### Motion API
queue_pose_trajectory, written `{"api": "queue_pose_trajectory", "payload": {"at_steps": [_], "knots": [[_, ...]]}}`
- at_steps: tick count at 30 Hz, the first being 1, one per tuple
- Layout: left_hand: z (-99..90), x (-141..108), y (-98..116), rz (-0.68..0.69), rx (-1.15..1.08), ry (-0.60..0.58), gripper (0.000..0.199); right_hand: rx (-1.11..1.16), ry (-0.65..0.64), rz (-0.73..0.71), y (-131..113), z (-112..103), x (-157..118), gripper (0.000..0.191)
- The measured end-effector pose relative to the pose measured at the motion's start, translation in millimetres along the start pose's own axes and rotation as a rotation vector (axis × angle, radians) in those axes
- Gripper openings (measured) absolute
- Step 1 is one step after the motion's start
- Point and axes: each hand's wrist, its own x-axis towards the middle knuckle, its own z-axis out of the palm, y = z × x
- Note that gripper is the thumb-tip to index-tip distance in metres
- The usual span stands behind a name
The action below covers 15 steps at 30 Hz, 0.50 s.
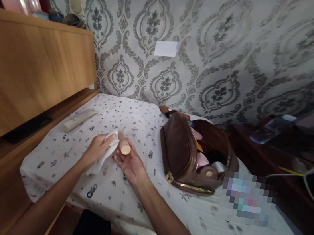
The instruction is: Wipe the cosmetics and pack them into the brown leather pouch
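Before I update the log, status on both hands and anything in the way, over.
Left hand: holding white cloth. Right hand: holding beige tube, round end facing camera. Open brown bag to the right, apart from both hands.

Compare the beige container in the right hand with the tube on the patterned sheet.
The held container is up in the right hand; the lying tube rests on the patterned sheet, untouched. The held container's round end faces the camera; the lying tube shows its long side. Both are beige.
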Motion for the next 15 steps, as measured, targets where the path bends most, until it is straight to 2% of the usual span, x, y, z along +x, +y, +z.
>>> {"api": "queue_pose_trajectory", "payload": {"at_steps": [2, 4, 6, 9, 10, 12, 14, 15], "knots": [[-1.1, 8, -8, -0.006, 0.062, -0.001, 0.051, -0.049, 0.007, 0.017, 1, 1, 1, 0.037], [-8.1, 17, -14, 0.055, 0.3, 0.031, 0.047, -0.131, 0.0, 0.008, 2, 1, 2, 0.041], [-24.3, 29, -18, 0.086, 0.609, 0.12, 0.042, -0.272, -0.015, -0.048, 3, -3, 2, 0.051], [-62.1, 49, -25, -0.04, 0.949, 0.239, 0.039, -0.697, -0.023, -0.222, 4, -12, 1, 0.068], [-75.7, 55, -28, -0.113, 0.991, 0.245, 0.04, -0.872, -0.017, -0.322, 4, -14, 2, 0.068], [-99.9, 65, -36, -0.276, 0.936, 0.206, 0.043, -1.165, 0.006, -0.553, 4, -19, 6, 0.061], [-117.6, 70, -43, -0.355, 0.859, 0.173, 0.045, -1.314, 0.048, -0.719, 3, -21, 12, 0.055], [-123.6, 72, -45, -0.373, 0.815, 0.165, 0.044, -1.345, 0.08, -0.758, 2, -21, 16, 0.054]]}}
